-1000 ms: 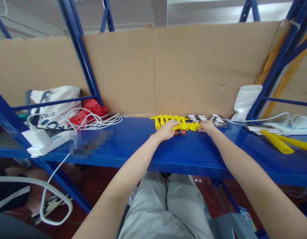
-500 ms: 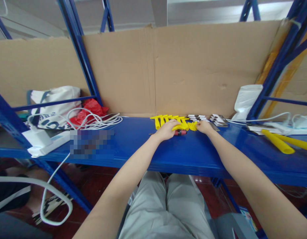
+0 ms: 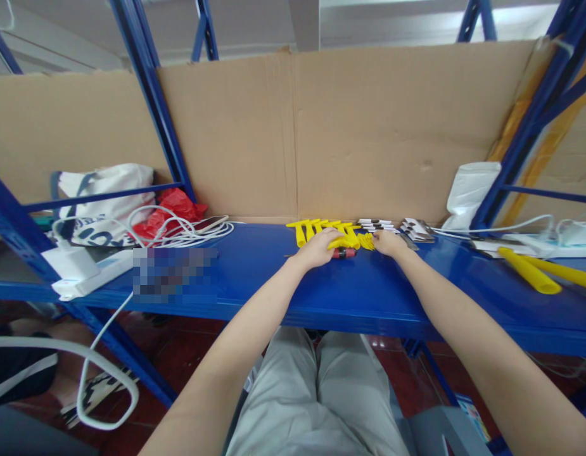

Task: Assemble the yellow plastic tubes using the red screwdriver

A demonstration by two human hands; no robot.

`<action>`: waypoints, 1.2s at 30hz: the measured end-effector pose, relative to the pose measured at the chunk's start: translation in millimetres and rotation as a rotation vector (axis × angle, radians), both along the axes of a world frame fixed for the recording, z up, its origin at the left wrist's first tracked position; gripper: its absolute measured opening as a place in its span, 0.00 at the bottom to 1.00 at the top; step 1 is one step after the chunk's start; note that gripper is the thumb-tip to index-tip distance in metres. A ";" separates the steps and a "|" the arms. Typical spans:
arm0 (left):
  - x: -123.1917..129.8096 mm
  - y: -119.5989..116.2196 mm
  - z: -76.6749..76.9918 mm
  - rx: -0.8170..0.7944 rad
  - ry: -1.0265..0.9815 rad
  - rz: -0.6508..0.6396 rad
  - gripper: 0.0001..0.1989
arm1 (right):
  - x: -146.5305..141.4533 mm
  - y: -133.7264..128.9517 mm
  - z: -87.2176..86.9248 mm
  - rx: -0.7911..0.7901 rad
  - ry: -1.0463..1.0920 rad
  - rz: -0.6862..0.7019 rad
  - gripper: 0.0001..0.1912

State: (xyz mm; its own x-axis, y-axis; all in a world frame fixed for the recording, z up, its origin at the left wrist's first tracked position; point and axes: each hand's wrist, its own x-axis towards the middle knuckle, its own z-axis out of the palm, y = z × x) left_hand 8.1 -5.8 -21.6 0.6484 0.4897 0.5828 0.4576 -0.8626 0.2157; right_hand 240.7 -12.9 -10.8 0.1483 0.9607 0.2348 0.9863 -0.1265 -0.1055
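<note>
Gripping yellow piece (image 3: 339, 243), left hand (image 3: 317, 248) has open shelf (image 3: 354, 285) toward front edge (image 3: 350, 321).

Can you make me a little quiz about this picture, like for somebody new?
1. Which of these is the right hand nearest to? A) the red plastic bag B) the small yellow pieces C) the cardboard's top edge
2. True or false: the red plastic bag lies left of the red-handled tool.
3. Fill in: the red-handled tool is partly hidden by the ____ hand.

Key: 1. B. 2. True. 3. Left, as in the left hand.
</note>
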 end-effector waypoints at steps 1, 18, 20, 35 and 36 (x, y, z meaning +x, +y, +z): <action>-0.1 0.6 -0.4 -0.005 0.000 0.000 0.20 | -1.0 -0.9 1.0 0.029 0.003 -0.006 0.18; -2.0 9.1 -7.2 0.023 -0.126 0.092 0.33 | -52.3 -27.0 7.2 0.450 -0.053 0.663 0.19; -1.6 10.8 -7.9 0.028 -0.140 0.093 0.33 | -52.6 -25.3 6.2 0.455 -0.069 0.657 0.19; -0.3 -3.2 0.2 -0.039 -0.117 -0.018 0.31 | -12.7 -11.7 14.3 0.804 0.464 0.243 0.17; -0.3 -4.1 0.7 -0.032 -0.115 -0.037 0.31 | -10.0 -9.7 13.6 0.814 0.519 0.230 0.16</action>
State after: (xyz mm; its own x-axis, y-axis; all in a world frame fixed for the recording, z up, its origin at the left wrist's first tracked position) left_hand 7.8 -9.9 -20.9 0.5959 0.4861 0.6392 0.3963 -0.8703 0.2924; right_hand 230.7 -22.6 2.8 0.2500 0.5538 0.7942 0.7848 0.3646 -0.5012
